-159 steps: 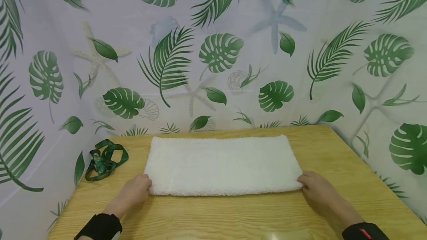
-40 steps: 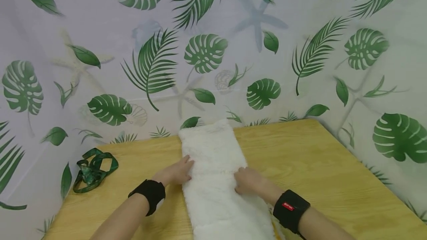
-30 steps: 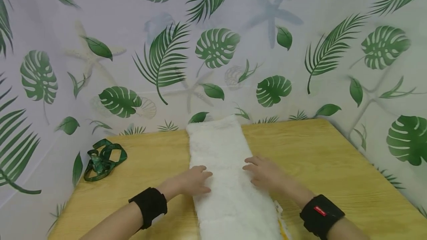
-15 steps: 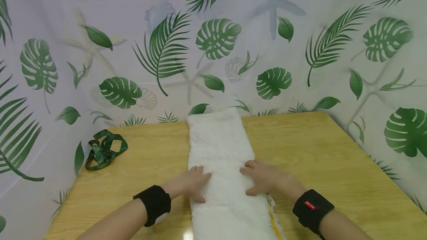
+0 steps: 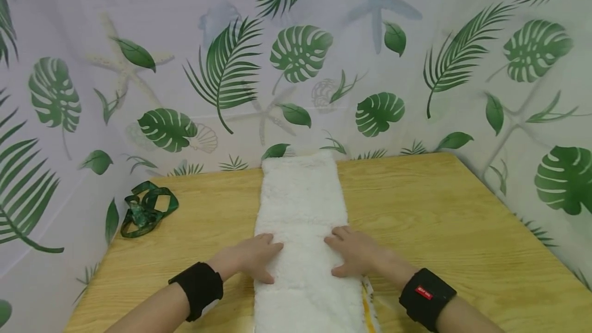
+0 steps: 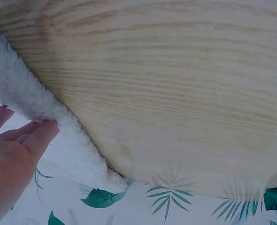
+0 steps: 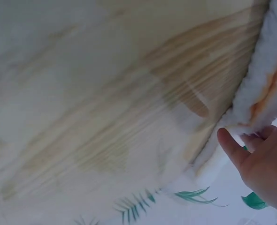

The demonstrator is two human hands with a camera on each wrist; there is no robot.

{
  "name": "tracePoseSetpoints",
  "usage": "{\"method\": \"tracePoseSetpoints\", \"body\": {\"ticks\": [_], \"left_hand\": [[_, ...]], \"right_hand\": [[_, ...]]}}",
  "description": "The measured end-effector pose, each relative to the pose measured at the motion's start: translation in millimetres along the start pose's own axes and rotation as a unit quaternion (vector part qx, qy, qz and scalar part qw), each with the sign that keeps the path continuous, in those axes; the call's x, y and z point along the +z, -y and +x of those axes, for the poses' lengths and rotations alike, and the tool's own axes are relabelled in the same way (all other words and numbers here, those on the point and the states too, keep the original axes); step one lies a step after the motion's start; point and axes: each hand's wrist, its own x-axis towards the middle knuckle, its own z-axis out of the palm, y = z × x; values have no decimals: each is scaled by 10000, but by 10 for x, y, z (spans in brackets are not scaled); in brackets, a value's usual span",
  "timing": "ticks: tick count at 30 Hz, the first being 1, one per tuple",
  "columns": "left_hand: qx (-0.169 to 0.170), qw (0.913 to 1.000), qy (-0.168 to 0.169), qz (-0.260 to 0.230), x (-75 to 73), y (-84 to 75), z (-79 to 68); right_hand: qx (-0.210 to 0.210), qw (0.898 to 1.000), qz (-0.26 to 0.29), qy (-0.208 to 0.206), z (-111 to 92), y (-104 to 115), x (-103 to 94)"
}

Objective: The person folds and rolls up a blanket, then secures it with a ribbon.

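Observation:
A fluffy white mat lies folded into a long strip on the wooden table, its far end by the wall and its near end out of the head view. My left hand rests on its left edge with the fingers spread. Opposite it, my right hand lies over the right edge, fingers apart. In the left wrist view, the fingertips touch the thick pile at the edge. The right wrist view shows a yellow-orange patch along the mat's side, close to the right hand. A small white label sticks out there.
A green ribbon-like strap lies loosely bundled at the table's back left. The wooden table stretches out on both sides of the mat. White sheeting printed with leaves closes off the back and both sides.
Earlier the mat lay crosswise and wide, with both hands pinching its front corners. Now it is a narrow lengthwise strip. In the last second the hands have shifted slightly left on its edges.

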Motion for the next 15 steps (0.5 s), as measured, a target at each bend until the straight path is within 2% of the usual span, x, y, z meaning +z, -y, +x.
{"method": "tracePoseSetpoints", "body": {"ticks": [2, 8, 15], "left_hand": [[-10, 9999, -13, -104, -3, -18, -35], [-80, 9995, -49, -311, -25, -98, -100], [-73, 9998, -81, -175, -7, -128, -90]], "right_hand": [[-33, 9998, 193, -7, -13, -45, 8], [-150, 9993, 326, -65, 1, -160, 22], [-74, 9987, 507, 40, 6, -233, 32]]}}
